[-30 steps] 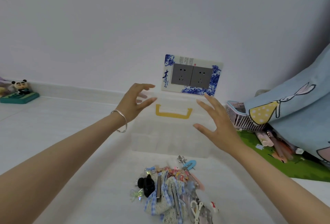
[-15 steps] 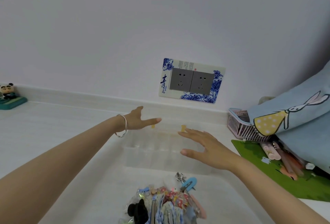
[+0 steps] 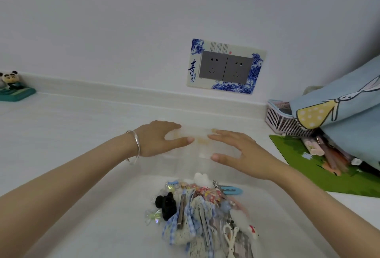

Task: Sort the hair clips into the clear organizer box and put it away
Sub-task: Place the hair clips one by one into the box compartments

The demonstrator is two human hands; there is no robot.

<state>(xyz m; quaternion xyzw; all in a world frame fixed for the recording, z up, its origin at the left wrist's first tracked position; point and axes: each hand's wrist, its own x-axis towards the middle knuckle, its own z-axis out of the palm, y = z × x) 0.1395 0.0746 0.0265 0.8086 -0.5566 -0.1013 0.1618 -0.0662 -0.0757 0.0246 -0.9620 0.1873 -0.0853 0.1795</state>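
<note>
Hair clips (image 3: pixel 201 210) are all heaped in one messy pile at the near edge of the white counter (image 3: pixel 72 134): bows, a black fuzzy one, metal snaps, a blue one. Clear organizer box (image 3: pixel 202 148) lies just behind the pile, closer to the wall, and it's pretty hazy.

Both hands are palm-down on top of it with fingers straight, not wrapped around anything. The left hand (image 3: pixel 162 138) has a silver bangle (image 3: pixel 136 146) on the wrist, and the right hand (image 3: pixel 242 152) is right beside it.

Off to the right there's a green mat (image 3: pixel 320 175) with pens (image 3: pixel 329 155) on it, a pink basket (image 3: pixel 281 120), and a blue rabbit-print cloth (image 3: pixel 339 109) draped over both. A double wall socket (image 3: pixel 226 66) sits straight behind the box, and a panda figurine (image 3: pixel 12 85) is far left.
</note>
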